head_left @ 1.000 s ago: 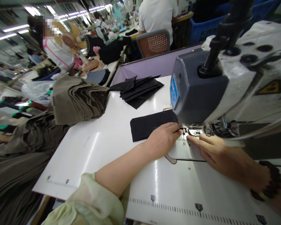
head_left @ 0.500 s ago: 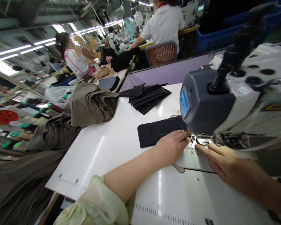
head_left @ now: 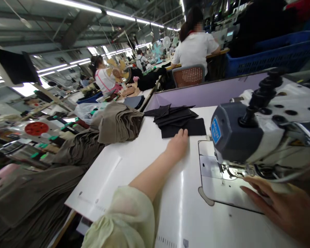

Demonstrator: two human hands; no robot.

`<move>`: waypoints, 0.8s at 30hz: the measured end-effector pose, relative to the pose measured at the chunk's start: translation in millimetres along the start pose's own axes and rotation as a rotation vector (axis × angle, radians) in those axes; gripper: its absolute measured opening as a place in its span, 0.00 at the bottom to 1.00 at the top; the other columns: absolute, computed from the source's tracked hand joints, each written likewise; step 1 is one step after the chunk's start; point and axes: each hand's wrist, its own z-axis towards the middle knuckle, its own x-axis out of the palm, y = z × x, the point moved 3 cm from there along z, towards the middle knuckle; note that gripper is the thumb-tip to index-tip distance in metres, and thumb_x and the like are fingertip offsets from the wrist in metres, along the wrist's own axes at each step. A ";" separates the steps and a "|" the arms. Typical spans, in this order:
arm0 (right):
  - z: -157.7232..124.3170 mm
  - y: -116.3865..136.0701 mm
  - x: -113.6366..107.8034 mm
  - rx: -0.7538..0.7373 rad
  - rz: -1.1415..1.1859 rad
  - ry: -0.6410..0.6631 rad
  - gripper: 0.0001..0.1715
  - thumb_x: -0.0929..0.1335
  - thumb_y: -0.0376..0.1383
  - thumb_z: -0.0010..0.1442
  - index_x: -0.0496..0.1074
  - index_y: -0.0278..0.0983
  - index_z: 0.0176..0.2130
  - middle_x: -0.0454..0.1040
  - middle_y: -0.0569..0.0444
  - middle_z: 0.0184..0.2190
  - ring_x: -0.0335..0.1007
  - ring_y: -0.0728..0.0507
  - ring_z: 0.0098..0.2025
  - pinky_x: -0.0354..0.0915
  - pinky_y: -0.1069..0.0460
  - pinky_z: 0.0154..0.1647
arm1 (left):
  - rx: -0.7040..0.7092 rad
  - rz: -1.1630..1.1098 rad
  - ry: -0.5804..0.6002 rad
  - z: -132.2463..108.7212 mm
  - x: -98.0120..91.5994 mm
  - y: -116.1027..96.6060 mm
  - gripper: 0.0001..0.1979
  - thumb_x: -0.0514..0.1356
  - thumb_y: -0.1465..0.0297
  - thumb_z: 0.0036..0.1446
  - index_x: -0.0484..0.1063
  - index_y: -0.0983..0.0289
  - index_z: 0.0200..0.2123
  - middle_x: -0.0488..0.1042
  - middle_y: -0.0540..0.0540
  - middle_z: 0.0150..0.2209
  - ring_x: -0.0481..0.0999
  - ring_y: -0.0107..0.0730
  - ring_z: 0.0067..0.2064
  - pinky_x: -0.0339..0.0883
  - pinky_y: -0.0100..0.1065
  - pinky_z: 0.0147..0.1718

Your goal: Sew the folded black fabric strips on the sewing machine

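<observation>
Your left hand (head_left: 177, 148) reaches out across the white table (head_left: 139, 175), its fingertips on the near part of a flat black piece (head_left: 197, 126). The fingers lie close together and bend slightly over the cloth; your thumb is hidden, so I cannot tell whether you pinch the piece or only press on it. That piece lies at the front of the black pile (head_left: 174, 115), against its near edge, left of the sewing machine (head_left: 235, 134) and just beyond the corner of the metal plate (head_left: 212, 172). Your right hand (head_left: 281, 203) is at the near side of the machine, beside the presser foot (head_left: 231, 172). Its thumb and forefinger stand apart with a gap between them, and I see nothing held there; the rest of that hand is partly in shadow. A pale green sleeve (head_left: 124, 217) covers your left arm down to about the elbow. To the left of your left hand, a brown stack (head_left: 119, 124) sits at the table's edge, and more brown cloth (head_left: 33, 196) hangs below it. Behind the black pile runs a purple panel (head_left: 196, 93), and beyond that a co-worker in white (head_left: 193, 51) sits on a chair (head_left: 188, 76), near a blue basket (head_left: 268, 57).
</observation>
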 end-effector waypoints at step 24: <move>-19.1 -53.4 -55.8 0.352 0.205 0.441 0.17 0.59 0.35 0.60 0.73 0.37 0.28 0.75 0.53 0.31 0.71 0.45 0.32 0.66 0.50 0.33 | 0.337 -0.327 -0.240 -150.6 -14.7 -49.4 0.17 0.50 0.76 0.60 0.61 0.67 0.53 0.63 0.65 0.56 0.68 0.43 0.53 0.70 0.46 0.48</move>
